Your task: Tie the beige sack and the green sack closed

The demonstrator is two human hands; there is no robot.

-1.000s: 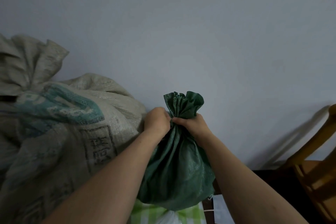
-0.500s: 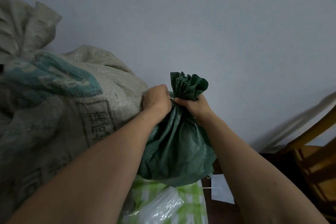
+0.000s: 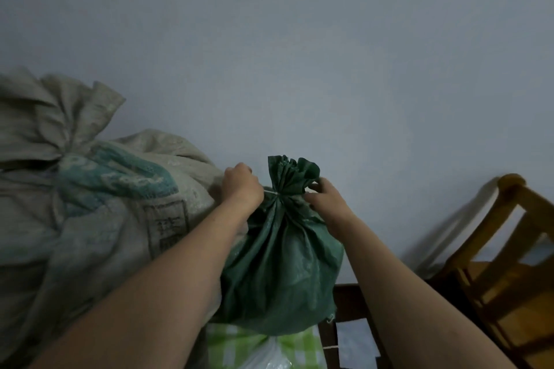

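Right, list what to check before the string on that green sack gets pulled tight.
1. Green sack neck bunched: ok.
2. String round the neck: ok.
3. Left hand grips String: ok, fist closed on it.
4. Right hand holds the other end: cannot tell, fingers at the neck hide it.
5. Knot finished: cannot tell.
6. Beige sack top cinched: ok.

1. Pale grey wall [image 3: 329, 54] behind.
2. Wooden chair [image 3: 509, 249] at right, near the wall.
3. Green-checked cloth [image 3: 227, 344] at bottom centre, with clear plastic [image 3: 266, 356] on it.
4. White paper [image 3: 355, 338] just right of the cloth.
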